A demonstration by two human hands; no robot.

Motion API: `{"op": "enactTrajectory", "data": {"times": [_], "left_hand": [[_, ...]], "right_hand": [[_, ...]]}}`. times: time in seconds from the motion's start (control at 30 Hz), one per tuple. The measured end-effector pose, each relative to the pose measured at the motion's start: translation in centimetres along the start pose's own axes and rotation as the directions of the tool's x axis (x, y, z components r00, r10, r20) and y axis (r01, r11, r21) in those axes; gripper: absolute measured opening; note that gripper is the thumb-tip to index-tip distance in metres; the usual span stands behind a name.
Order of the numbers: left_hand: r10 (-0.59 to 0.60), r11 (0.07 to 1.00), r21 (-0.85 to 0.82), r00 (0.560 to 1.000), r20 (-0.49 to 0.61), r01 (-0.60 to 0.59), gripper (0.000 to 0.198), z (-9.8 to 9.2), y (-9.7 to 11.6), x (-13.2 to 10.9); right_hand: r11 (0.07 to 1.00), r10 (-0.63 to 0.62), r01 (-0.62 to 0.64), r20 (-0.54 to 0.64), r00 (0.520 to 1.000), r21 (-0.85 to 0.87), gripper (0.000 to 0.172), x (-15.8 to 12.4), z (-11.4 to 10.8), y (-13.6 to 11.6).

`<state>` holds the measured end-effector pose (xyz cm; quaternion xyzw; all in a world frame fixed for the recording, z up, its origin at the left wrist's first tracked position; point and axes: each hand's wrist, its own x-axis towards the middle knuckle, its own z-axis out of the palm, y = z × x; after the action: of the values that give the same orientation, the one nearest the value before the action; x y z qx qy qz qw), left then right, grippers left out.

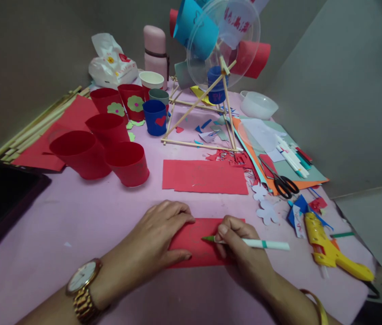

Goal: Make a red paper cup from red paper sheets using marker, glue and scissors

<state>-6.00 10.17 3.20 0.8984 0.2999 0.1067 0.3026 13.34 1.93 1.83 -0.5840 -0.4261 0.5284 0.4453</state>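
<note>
A red paper strip [196,246] lies on the pink tabletop in front of me, with faint marks on its surface. My left hand [167,234] rests flat on the strip's left end, fingers stretched and thumb apart. In my right hand [240,241] is a white felt-tip marker [268,244] with a green tip, pinched between thumb and fingers. The tip hovers at or just above the middle of the strip; whether it touches, I cannot tell. Beyond my hands lies a second, larger red paper piece [207,176].
Several red paper cups [126,162] and a blue cup [155,118] stand left. A stick-built wheel model [223,67] rises at the back. On the right lie scissors [284,185], markers [292,158], white paper flowers [267,212] and a yellow glue gun [329,255].
</note>
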Motion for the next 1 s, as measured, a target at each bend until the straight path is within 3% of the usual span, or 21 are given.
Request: {"op": "enactTrajectory", "data": {"times": [0.1, 0.4, 1.0], "left_hand": [[0.004, 1.000, -0.004, 1.000, -0.002, -0.004, 0.044, 0.0, 0.0, 0.0], [0.001, 1.000, -0.007, 1.000, -0.010, -0.001, 0.046, -0.1, 0.1, 0.1], [-0.005, 1.000, -0.009, 1.000, -0.011, 0.005, 0.045, -0.1, 0.1, -0.1]], "right_hand": [[0.999, 0.019, -0.019, -0.004, 1.000, 0.045, 0.032, 0.1, 0.1, -0.1], [0.952, -0.009, 0.031, 0.073, 0.997, -0.305, 0.024, -0.1, -0.1, -1.1], [0.924, -0.013, 0.071, 0.154, 0.988, -0.377, 0.028, -0.1, 0.1, -1.2]]}}
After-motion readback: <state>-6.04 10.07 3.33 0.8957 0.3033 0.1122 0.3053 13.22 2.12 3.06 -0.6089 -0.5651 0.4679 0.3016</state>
